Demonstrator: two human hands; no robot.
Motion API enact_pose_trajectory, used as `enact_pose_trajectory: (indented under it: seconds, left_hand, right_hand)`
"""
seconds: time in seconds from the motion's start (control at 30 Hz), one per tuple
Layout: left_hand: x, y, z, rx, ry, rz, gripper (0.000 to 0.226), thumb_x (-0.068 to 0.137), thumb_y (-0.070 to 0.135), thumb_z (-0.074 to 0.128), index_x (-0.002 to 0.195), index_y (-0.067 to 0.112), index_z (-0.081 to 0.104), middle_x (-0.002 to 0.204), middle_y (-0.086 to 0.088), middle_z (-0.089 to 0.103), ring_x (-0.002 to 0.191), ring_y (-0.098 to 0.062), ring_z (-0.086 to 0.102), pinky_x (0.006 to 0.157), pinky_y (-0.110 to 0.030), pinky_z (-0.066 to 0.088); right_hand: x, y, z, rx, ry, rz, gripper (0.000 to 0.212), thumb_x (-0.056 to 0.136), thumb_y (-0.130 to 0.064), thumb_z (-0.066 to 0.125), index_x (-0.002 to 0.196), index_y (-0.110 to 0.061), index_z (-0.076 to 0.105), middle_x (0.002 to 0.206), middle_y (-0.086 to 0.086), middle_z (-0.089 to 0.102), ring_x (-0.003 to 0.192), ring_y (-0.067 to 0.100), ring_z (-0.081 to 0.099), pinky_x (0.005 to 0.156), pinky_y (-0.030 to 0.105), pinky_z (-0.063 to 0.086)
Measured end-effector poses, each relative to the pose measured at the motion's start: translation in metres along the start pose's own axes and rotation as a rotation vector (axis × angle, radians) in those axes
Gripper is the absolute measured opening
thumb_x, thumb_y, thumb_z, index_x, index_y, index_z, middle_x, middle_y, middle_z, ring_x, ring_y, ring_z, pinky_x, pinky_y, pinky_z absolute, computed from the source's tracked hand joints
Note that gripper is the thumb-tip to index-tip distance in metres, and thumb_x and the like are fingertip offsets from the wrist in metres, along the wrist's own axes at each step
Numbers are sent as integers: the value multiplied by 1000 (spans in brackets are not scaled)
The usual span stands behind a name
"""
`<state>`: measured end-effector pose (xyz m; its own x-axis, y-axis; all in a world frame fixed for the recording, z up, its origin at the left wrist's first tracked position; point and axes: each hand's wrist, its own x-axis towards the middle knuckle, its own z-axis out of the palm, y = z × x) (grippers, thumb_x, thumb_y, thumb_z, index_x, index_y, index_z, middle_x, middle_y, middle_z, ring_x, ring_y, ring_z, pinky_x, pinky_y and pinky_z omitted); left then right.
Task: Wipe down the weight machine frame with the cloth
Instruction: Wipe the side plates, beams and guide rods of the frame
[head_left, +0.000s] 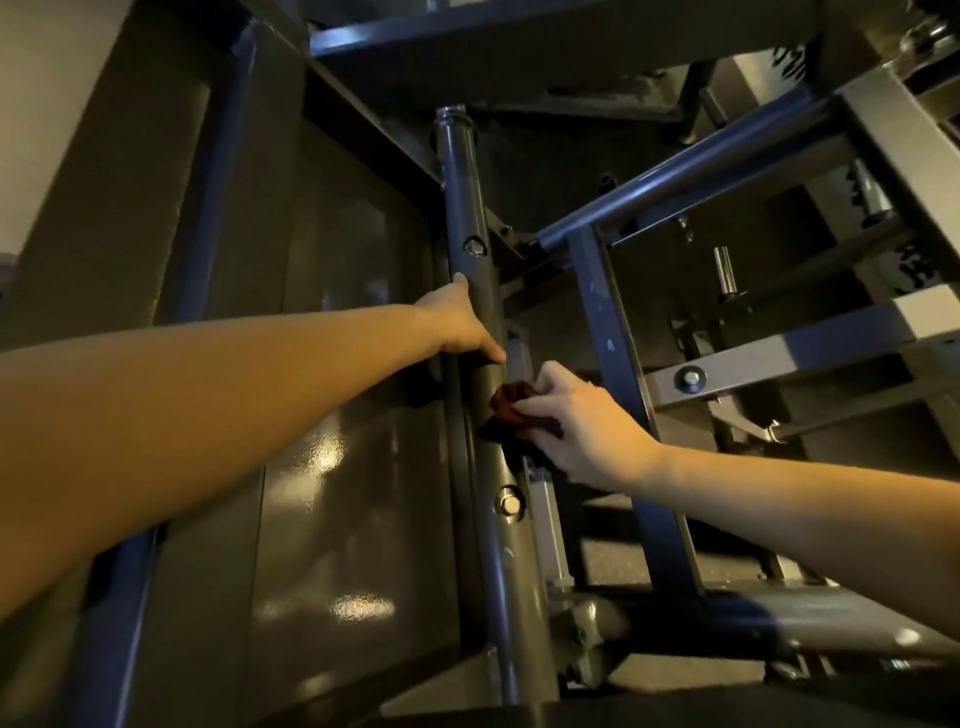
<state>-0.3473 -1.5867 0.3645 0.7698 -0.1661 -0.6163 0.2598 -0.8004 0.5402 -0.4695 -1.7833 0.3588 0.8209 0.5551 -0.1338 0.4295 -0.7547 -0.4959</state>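
Observation:
A dark upright round post (462, 208) of the weight machine frame runs up the middle of the view, with bolts along it. My left hand (460, 322) wraps around this post from the left, thumb across its front. Just below, my right hand (576, 421) is closed on a dark reddish-brown cloth (506, 405) and presses it against the right side of the same post. Part of the cloth is hidden under my fingers.
A glossy dark panel (322, 415) lies left of the post. To the right stand a blue square upright (618, 364), a slanting round bar (675, 179) and grey square beams (779, 358). A chrome peg (724, 270) shows farther back.

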Motion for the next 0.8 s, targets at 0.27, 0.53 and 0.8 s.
enact_pose_trajectory:
  seconds: [0.27, 0.53, 0.8]
  left_hand:
    - [8, -4, 2, 4, -33, 24, 138, 70, 40, 92, 163, 20, -8, 161, -15, 34, 144, -36, 39, 117, -52, 38]
    - [15, -6, 1, -9, -4, 57, 117, 67, 44, 92, 157, 16, 23, 149, -12, 46, 134, -33, 50, 108, -49, 47]
    - [12, -6, 0, -8, 20, 85, 104, 67, 48, 91, 149, 15, 36, 139, -9, 51, 124, -28, 54, 102, -44, 50]
  right_hand:
    - [-16, -28, 9, -125, -204, -292, 30, 95, -33, 68, 124, -25, 66, 122, -7, 42, 95, 5, 51, 81, 27, 52]
    - [-17, -28, 15, 212, -184, -29, 14, 100, -40, 60, 102, -28, 68, 108, -10, 46, 92, 5, 52, 80, 28, 48]
    - [-29, -49, 15, 165, -393, -112, 45, 92, -35, 72, 133, -25, 56, 131, -11, 48, 115, 5, 54, 96, 23, 53]
